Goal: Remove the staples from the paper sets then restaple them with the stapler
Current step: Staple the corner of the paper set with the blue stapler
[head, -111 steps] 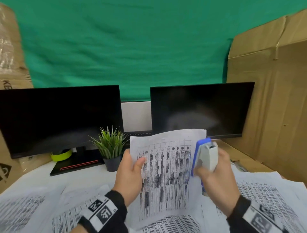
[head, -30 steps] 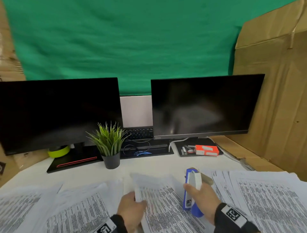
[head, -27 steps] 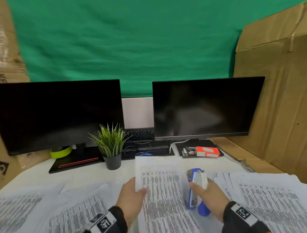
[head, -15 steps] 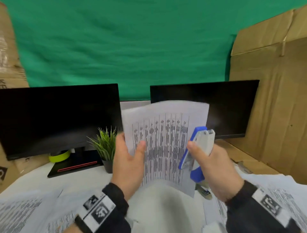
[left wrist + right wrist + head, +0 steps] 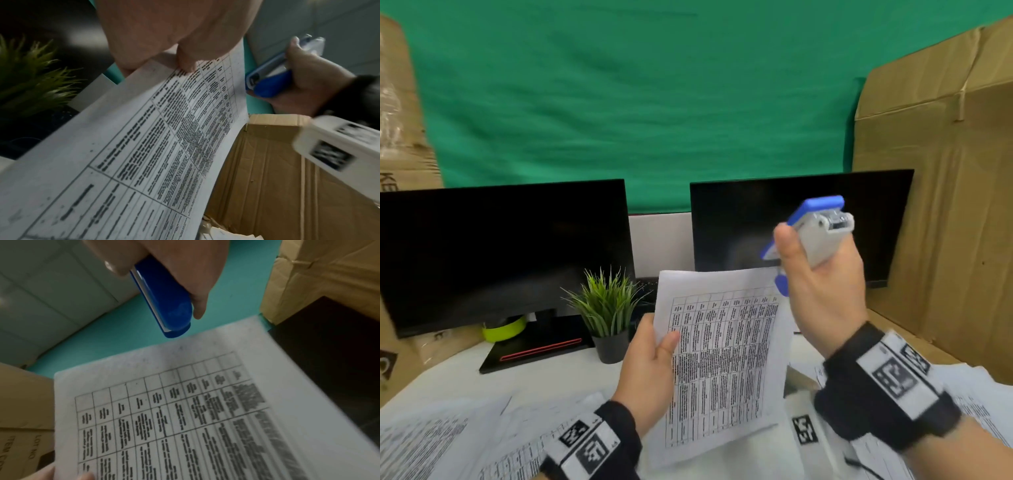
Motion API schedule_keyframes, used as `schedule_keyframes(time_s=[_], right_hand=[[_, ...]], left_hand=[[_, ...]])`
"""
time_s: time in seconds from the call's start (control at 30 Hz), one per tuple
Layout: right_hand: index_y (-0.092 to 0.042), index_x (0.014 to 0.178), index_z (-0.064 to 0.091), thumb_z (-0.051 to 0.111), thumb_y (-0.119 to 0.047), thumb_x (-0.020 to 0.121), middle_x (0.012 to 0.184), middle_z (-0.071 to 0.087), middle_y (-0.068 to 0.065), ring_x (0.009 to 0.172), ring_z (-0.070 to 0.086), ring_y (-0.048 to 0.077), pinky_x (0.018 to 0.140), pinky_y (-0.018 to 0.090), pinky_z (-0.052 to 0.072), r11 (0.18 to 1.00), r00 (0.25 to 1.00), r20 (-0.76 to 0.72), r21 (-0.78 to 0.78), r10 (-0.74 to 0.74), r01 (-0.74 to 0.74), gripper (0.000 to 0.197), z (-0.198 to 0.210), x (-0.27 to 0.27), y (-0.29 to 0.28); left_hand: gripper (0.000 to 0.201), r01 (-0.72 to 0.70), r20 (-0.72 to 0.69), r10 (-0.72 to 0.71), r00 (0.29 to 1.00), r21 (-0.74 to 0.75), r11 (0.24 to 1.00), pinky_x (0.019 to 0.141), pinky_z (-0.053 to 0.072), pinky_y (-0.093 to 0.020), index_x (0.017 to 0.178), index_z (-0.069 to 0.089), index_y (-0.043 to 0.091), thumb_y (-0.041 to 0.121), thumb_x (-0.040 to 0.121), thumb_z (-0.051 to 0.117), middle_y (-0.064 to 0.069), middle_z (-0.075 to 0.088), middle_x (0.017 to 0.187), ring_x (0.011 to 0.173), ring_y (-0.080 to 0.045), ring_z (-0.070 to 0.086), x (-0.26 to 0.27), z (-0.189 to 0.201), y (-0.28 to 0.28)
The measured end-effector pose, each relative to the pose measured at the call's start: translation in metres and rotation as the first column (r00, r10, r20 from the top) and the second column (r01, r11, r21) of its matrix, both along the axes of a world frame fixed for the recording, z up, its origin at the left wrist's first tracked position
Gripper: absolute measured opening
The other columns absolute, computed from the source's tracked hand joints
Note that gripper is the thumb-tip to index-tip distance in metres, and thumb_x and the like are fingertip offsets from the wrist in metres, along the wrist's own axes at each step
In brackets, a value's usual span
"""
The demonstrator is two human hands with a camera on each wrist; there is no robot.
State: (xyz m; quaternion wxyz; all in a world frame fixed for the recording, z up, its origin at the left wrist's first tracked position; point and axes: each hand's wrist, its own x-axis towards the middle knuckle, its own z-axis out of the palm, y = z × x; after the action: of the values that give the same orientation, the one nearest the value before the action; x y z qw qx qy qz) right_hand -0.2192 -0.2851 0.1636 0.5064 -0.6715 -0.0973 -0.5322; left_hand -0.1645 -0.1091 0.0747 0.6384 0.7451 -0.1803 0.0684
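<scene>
Now the left hand (image 5: 650, 373) pinches the paper set (image 5: 722, 363) by its left edge, thumb on the printed table, sheet lifted upright off the desk (image 5: 544, 380). Up and to the right of that pinch, the right hand (image 5: 822, 287) wraps the blue-and-grey stapler (image 5: 815, 233), clear of the sheet's top corner.

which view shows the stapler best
The head view: the stapler shows nearly whole, blue top and grey body, gripped by the right hand above the paper set. The left wrist view catches it small at the edge; the right wrist view shows only its blue end.
</scene>
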Motion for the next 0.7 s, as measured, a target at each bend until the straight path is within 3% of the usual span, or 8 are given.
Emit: schedule_keyframes(time_s=[0.1, 0.2, 0.27, 0.37, 0.43, 0.53, 0.6, 0.7], right_hand=[[-0.026, 0.083, 0.049, 0.053, -0.053, 0.076, 0.072, 0.054, -0.011, 0.064, 0.053, -0.004, 0.058, 0.009, 0.042, 1.000, 1.000, -0.020, -0.012, 0.020, -0.020, 0.028, 0.010, 0.017, 0.011], [-0.028, 0.080, 0.050, 0.050, -0.062, 0.076, 0.070, 0.054, -0.012, 0.065, 0.054, 0.004, 0.064, 0.023, 0.047, 0.998, 0.997, -0.070, -0.046, -0.040, 0.037, 0.035, 0.012, 0.029, 0.016], [-0.027, 0.076, 0.051, 0.054, -0.056, 0.084, 0.067, 0.052, -0.012, 0.063, 0.052, 0.006, 0.063, 0.029, 0.047, 0.995, 0.995, -0.044, -0.042, -0.089, 0.087, 0.031, 0.013, 0.034, 0.016], [-0.028, 0.071, 0.048, 0.058, -0.048, 0.088, 0.065, 0.051, -0.013, 0.061, 0.051, 0.005, 0.061, 0.025, 0.043, 0.990, 0.990, -0.045, -0.050, -0.131, 0.129, 0.028, 0.018, 0.038, 0.015], [-0.027, 0.073, 0.049, 0.057, -0.050, 0.088, 0.069, 0.053, -0.012, 0.066, 0.053, 0.008, 0.065, 0.029, 0.045, 0.990, 0.982, -0.132, -0.063, -0.133, 0.126, 0.028, 0.019, 0.044, 0.014], [-0.022, 0.081, 0.058, 0.057, -0.047, 0.089, 0.078, 0.062, -0.006, 0.072, 0.057, 0.012, 0.073, 0.034, 0.047, 0.999, 0.970, -0.242, 0.049, -0.011, 0.024, 0.027, 0.014, 0.048, 0.012], [-0.016, 0.090, 0.065, 0.058, -0.046, 0.090, 0.081, 0.065, -0.003, 0.071, 0.058, 0.010, 0.071, 0.033, 0.048, 0.984, 0.972, -0.233, 0.176, 0.030, 0.012, 0.030, 0.011, 0.043, 0.006], [-0.012, 0.091, 0.067, 0.059, -0.045, 0.088, 0.071, 0.059, -0.003, 0.066, 0.054, 0.012, 0.066, 0.030, 0.044, 0.944, 0.960, -0.273, 0.329, 0.055, 0.039, 0.035, -0.005, 0.028, -0.022]], left_hand=[[0.030, 0.014, 0.013, -0.014, 1.000, -0.011, 1.000, 0.081, 0.044, -0.008, 0.110, 0.051, 0.039, 0.012, 0.102, 0.041, 0.022, 0.065, 0.111, 0.100, 0.013, 0.060, -0.005, -0.002, -0.004], [0.030, 0.034, 0.034, -0.034, 0.999, 0.000, 0.999, 0.075, 0.045, -0.002, 0.112, 0.052, 0.038, 0.012, 0.102, 0.041, 0.023, 0.067, 0.108, 0.099, 0.014, 0.059, -0.013, -0.001, -0.006], [0.031, 0.055, 0.048, -0.056, 0.997, 0.019, 0.998, 0.074, 0.044, 0.000, 0.114, 0.051, 0.038, 0.011, 0.102, 0.041, 0.024, 0.066, 0.107, 0.099, 0.015, 0.059, -0.017, -0.001, -0.007], [0.031, 0.069, 0.056, -0.072, 0.996, 0.047, 0.996, 0.077, 0.044, -0.001, 0.118, 0.051, 0.036, 0.011, 0.102, 0.041, 0.023, 0.066, 0.110, 0.102, 0.013, 0.059, -0.017, -0.003, -0.006], [0.029, 0.073, 0.030, -0.075, 0.997, 0.072, 0.995, 0.084, 0.046, -0.007, 0.120, 0.051, 0.035, 0.014, 0.102, 0.042, 0.021, 0.066, 0.113, 0.104, 0.010, 0.059, -0.015, -0.005, -0.005], [0.027, 0.082, -0.106, -0.076, 0.991, 0.052, 0.995, 0.098, 0.047, -0.027, 0.119, 0.054, 0.035, 0.016, 0.103, 0.042, 0.017, 0.066, 0.116, 0.109, 0.000, 0.060, -0.010, -0.013, -0.006], [0.028, 0.075, -0.202, -0.069, 0.977, 0.024, 0.997, 0.100, 0.046, -0.032, 0.119, 0.054, 0.034, 0.016, 0.104, 0.041, 0.014, 0.066, 0.118, 0.110, -0.005, 0.060, -0.006, -0.019, -0.003], [0.028, 0.054, -0.276, -0.063, 0.959, -0.039, 0.998, 0.107, 0.042, -0.041, 0.123, 0.055, 0.030, 0.016, 0.104, 0.041, 0.012, 0.066, 0.120, 0.115, -0.010, 0.059, 0.003, -0.026, 0.004]])
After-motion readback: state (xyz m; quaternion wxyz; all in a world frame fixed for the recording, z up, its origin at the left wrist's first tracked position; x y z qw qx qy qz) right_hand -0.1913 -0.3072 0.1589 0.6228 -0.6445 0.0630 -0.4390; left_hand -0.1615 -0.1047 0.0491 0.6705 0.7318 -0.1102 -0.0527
